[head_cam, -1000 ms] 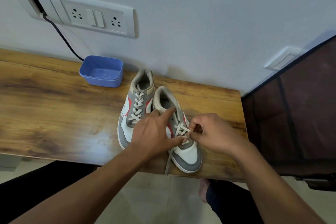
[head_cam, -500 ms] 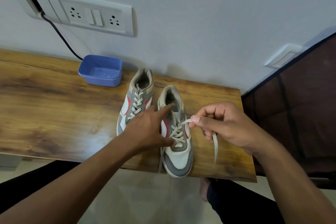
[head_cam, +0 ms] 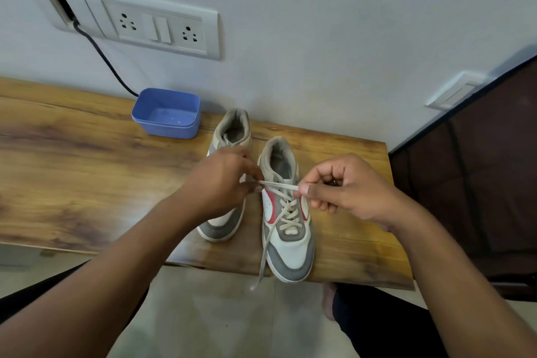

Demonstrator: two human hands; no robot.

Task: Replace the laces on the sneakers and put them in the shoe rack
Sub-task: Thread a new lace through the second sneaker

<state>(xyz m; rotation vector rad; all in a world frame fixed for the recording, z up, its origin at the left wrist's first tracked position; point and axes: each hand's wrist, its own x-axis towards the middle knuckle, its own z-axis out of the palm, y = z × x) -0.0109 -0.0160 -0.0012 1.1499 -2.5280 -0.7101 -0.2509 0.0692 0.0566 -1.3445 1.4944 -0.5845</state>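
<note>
Against a pale wall (head_cam: 319,38) w/ a white socket-and-switch panel (head_cam: 154,27) & a black cable (head_cam: 104,58) dropping toward a blue plastic tub (head_cam: 166,113), a wood-grain tabletop (head_cam: 72,183) runs above a pale tiled floor (head_cam: 203,314). Near its front right corner the right-hand sneaker (head_cam: 290,241) stands just beside the other sneaker (head_cam: 220,227), both grey, white & red, toes toward the person. L hand (head_cam: 220,180) & R hand (head_cam: 348,189) each pinch the white lace (head_cam: 279,184) w/ curled fingers, holding it taut btwn them over the right-hand sneaker, whose free lace end hangs past the table edge.
</note>
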